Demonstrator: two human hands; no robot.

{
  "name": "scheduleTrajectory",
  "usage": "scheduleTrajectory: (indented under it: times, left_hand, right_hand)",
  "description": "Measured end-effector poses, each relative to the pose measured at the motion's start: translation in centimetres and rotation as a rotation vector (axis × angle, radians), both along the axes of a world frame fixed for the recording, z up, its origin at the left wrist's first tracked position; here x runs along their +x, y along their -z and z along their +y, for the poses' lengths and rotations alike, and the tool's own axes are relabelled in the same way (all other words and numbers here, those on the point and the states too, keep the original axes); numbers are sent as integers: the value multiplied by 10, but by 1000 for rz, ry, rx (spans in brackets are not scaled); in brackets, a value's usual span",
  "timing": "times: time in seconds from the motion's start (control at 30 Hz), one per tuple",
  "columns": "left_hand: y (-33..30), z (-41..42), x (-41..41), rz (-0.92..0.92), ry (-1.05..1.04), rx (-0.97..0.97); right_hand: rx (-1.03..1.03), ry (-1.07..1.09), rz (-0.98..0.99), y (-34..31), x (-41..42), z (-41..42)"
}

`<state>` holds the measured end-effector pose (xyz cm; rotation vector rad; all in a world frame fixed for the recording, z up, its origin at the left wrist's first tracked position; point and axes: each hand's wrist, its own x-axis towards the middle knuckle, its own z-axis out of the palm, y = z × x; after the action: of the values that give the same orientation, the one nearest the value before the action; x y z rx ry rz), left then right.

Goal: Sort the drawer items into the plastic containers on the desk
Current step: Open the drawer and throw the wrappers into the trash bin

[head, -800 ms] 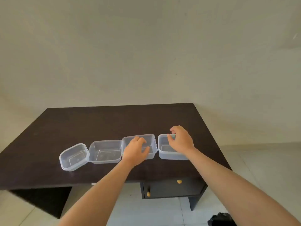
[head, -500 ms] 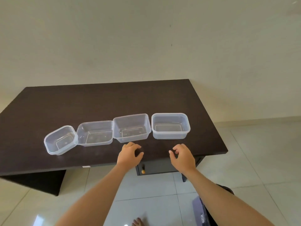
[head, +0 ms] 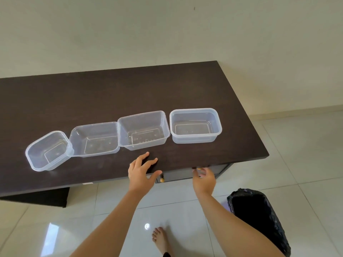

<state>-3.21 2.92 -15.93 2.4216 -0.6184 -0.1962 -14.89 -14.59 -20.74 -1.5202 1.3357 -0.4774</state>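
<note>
1. A dark table (head: 111, 93) is standing against a pale wall, over glossy floor tiles (head: 306, 154); a black-lined bin (head: 259, 219) is sitting at the right.
2. 4 clear plastic containers (head: 143, 129) are lying in a row near the table's front edge.
3. The left hand (head: 142, 172) is hovering at that edge, fingers spread, holding nothing.
4. The right hand (head: 204, 178) is reaching under the edge, fingers curling at the drawer (head: 178, 176) knob (head: 199, 168); the grip is unclear.

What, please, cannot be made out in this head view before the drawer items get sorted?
- Drawer contents: hidden under the desk top.
- Right hand grip on the knob: fingers reach under the desk edge, knob barely visible.
- Bin: its inside is too dark to see.
</note>
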Motion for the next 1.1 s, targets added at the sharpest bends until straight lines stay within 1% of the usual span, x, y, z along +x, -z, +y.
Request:
scheduleTrajectory:
  times: [0.17, 0.27, 0.33, 0.5, 0.6, 0.67, 0.87, 1.03, 1.1]
  left_hand:
    - [3, 0, 1, -13, 8, -1]
    - [5, 1, 1, -19, 12, -6]
    - [5, 2, 1, -22, 11, -12]
    - [5, 2, 1, -20, 15, -10]
    - [4, 2, 0, -7, 17, -9]
    - [5, 2, 0, -4, 17, -5]
    - [8, 0, -9, -28, 4, 40]
    - [11, 5, -56, 56, -58, 18]
    - [16, 11, -76, 51, -65, 15]
  right_hand:
    - [160, 236, -145, 18, 20, -3]
    - [352, 434, -411, 17, 29, -10]
    - [373, 501, -465, 22, 32, -15]
    - [380, 401, -418, 42, 28, -24]
    - [222, 308, -253, 34, 22, -21]
    - [163, 267, -211, 27, 12, -12]
    - [138, 210, -123, 25, -31, 5]
    - [170, 206, -111, 21, -35, 3]
    - [159, 190, -108, 21, -39, 4]
